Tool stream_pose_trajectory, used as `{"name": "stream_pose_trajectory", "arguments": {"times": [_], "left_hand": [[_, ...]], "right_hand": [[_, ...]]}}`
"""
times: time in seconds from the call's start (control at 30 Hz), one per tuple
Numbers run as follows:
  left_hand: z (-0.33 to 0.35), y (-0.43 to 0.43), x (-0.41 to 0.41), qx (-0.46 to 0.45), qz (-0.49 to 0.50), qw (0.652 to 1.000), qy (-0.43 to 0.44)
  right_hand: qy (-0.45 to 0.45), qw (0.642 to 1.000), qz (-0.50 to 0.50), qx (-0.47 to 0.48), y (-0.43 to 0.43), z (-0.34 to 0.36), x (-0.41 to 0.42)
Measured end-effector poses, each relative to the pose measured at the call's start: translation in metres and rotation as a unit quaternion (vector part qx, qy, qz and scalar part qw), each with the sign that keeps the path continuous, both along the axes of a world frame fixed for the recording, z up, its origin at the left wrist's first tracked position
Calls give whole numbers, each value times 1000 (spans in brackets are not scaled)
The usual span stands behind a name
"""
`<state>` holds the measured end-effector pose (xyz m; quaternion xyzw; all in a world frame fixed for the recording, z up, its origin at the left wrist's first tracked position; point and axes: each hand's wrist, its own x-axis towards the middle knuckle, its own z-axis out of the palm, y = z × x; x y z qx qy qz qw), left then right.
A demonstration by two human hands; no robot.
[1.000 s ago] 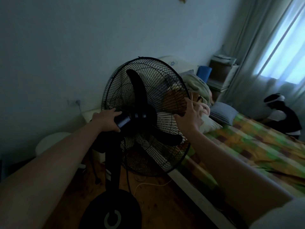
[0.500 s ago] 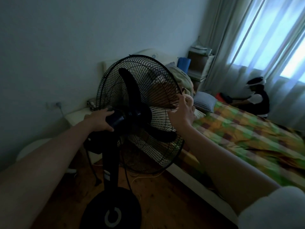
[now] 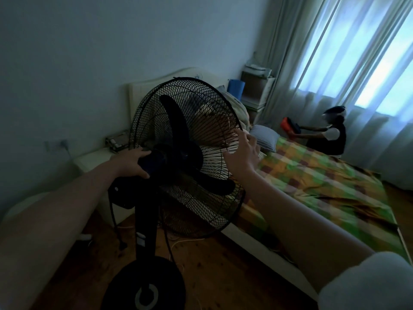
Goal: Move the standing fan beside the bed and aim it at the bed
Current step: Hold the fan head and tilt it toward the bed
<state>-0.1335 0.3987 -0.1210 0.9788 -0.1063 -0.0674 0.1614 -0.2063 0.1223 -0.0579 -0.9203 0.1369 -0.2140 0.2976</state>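
Note:
The black standing fan stands on the wooden floor next to the bed, its round base near my feet. Its grille faces right, toward the bed with the green and yellow checked cover. My left hand grips the motor housing behind the grille. Fingers spread, my right hand lies against the grille's right front rim. The blades are still.
A white nightstand stands behind the fan under a wall socket. Cables lie on the floor by the bed frame. A person sits at the bed's far side by the curtains. A grey pillow lies near the headboard.
My view has swung right and pulled back, showing more bed and window. Both hands stay on the fan head, which has shifted a little lower in view.

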Motion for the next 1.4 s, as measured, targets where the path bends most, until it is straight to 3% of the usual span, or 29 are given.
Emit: {"name": "stream_pose_trajectory", "arguments": {"times": [0.37,0.57,0.77,0.93,1.07,1.2,1.4], "left_hand": [[0,3,0,11,-8,1000,-8],[14,-8,7,-59,-1,998,5],[67,-47,28,-145,42,983,-104],[116,-94,53,-151,47,971,-180],[137,-128,66,-153,39,968,-197],[143,-161,74,-127,9,975,-180],[126,-185,83,6,3,984,-177]], "right_hand": [[10,1000,-14,-13,3,1,0],[8,1000,17,-16,-12,6,10],[-14,999,41,23,-32,13,32],[-11,1000,23,18,-41,14,57],[10,995,75,71,-46,15,74],[60,984,128,104,-46,9,83],[24,984,139,111,-46,-1,89]]}}
